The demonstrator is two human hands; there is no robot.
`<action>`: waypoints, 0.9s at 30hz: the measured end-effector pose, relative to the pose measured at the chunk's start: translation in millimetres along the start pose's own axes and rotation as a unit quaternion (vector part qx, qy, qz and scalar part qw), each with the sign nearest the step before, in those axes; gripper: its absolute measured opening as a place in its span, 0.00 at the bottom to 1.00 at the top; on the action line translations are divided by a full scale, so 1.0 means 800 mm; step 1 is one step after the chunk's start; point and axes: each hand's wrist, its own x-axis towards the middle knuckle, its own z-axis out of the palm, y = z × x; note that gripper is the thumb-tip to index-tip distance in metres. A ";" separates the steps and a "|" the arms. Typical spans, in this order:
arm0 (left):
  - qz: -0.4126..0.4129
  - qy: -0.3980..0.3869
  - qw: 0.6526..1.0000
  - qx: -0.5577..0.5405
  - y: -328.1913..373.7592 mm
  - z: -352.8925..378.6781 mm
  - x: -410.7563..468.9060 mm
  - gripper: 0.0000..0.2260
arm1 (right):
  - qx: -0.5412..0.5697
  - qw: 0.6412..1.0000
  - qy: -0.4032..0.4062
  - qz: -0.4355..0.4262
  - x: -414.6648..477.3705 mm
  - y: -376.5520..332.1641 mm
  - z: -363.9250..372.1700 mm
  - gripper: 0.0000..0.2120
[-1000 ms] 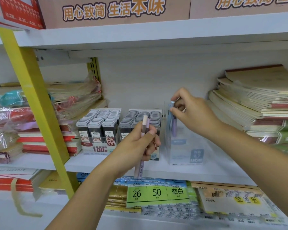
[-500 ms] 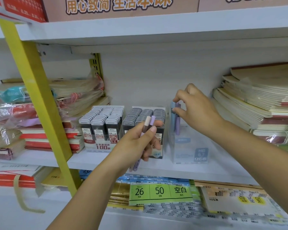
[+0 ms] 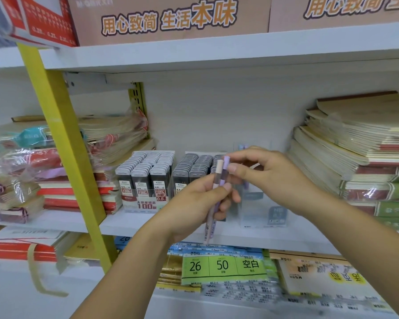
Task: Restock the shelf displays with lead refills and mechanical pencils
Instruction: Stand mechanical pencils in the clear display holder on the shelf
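Gripping two mechanical pencils (image 3: 218, 180) in front of the shelf (image 3: 129, 223), the left hand (image 3: 194, 203) has its fingers wrapped round the lower barrels, caps up, long axes near vertical. The right hand (image 3: 270, 176) sits at the caps, thumb and forefinger apparently pinching the top of the purple pencil (image 3: 226, 165). The clear display box (image 3: 260, 210) stands just behind and right of the pair, a few pencil tops showing above it; lead refills (image 3: 145, 178) fill the trays to the left. The right hand is nearer that box, so the call is to draw the pencil up, then carry it back and right, upright.
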 end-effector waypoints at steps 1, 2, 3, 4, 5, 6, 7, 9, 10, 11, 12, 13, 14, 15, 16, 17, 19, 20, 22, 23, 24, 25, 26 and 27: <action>0.001 -0.003 1.000 0.011 0.001 0.003 0.000 0.11 | 0.046 0.999 0.004 0.007 -0.002 -0.002 0.001 0.06; 0.000 -0.002 1.000 0.018 0.002 0.005 -0.001 0.10 | 0.082 0.996 0.016 0.015 -0.003 -0.003 0.000 0.05; -0.005 0.000 1.000 0.020 0.003 0.005 -0.002 0.10 | 0.108 0.993 0.032 0.023 -0.003 -0.003 -0.003 0.04; -0.012 0.002 1.000 0.015 0.003 0.005 -0.003 0.10 | 0.126 0.990 0.049 0.033 -0.003 -0.002 -0.007 0.04; -0.020 0.004 1.000 0.015 0.002 0.003 -0.005 0.10 | 0.143 0.987 0.063 0.043 -0.002 -0.002 -0.012 0.03; -0.029 0.009 0.999 0.028 0.001 0.001 -0.006 0.11 | 0.159 0.983 0.077 0.048 -0.001 -0.001 -0.018 0.02; -0.037 0.019 0.998 0.054 0.000 0.000 -0.007 0.11 | 0.178 0.978 0.095 0.048 0.000 -0.001 -0.025 0.01; -0.042 0.046 0.992 0.114 -0.003 -0.002 -0.009 0.11 | 0.201 0.967 0.156 0.027 0.003 -0.001 -0.039 0.03; -0.039 0.062 0.988 0.137 -0.005 -0.002 -0.009 0.11 | 0.183 0.965 0.187 0.004 0.005 0.000 -0.046 0.04; -0.034 0.077 0.984 0.158 -0.008 -0.002 -0.009 0.11 | 0.146 0.967 0.206 -0.020 0.007 0.001 -0.053 0.05; -0.030 0.091 0.979 0.177 -0.011 -0.003 -0.008 0.10 | 0.102 0.973 0.205 -0.039 0.009 0.004 -0.058 0.06; -0.029 0.101 0.976 0.189 -0.013 -0.004 -0.006 0.09 | 0.061 0.979 0.189 -0.047 0.011 0.008 -0.062 0.06; -0.034 0.105 0.976 0.187 -0.015 -0.005 -0.005 0.08 | 0.030 0.984 0.167 -0.045 0.013 0.012 -0.063 0.07; -0.044 0.104 0.979 0.170 -0.015 -0.005 -0.004 0.08 | -0.001 0.988 0.146 -0.040 0.015 0.016 -0.064 0.07; -0.055 0.100 0.983 0.143 -0.015 -0.004 -0.003 0.07 | -0.035 0.990 0.130 -0.036 0.017 0.021 -0.063 0.07; -0.063 0.095 0.987 0.116 -0.014 -0.004 -0.002 0.06 | -0.072 0.990 0.115 -0.032 0.019 0.026 -0.060 0.08; -0.059 0.092 0.989 0.097 -0.013 -0.004 -0.001 0.06 | -0.126 0.988 0.091 -0.018 0.020 0.035 -0.055 0.05; -0.048 0.094 0.988 0.109 -0.014 -0.004 -0.001 0.07 | -0.141 0.986 0.082 -0.012 0.020 0.039 -0.053 0.04; -0.019 0.101 0.985 0.141 -0.017 -0.006 -0.002 0.09 | -0.148 0.986 0.070 -0.006 0.020 0.048 -0.050 0.02; -0.005 0.108 0.984 0.145 -0.018 -0.007 -0.002 0.09 | -0.148 0.987 0.066 -0.005 0.021 0.052 -0.049 0.02; 0.007 0.117 0.984 0.138 -0.019 -0.008 -0.002 0.09 | -0.149 0.987 0.063 -0.007 0.021 0.054 -0.049 0.02; 0.016 0.125 0.983 0.130 -0.019 -0.009 -0.001 0.09 | -0.152 0.986 0.062 -0.009 0.022 0.056 -0.048 0.03; 0.021 0.133 0.983 0.126 -0.020 -0.010 0.000 0.08 | -0.155 0.986 0.063 -0.010 0.023 0.058 -0.048 0.04; 0.024 0.138 0.982 0.124 -0.020 -0.010 0.000 0.08 | -0.162 0.984 0.066 -0.012 0.025 0.060 -0.048 0.05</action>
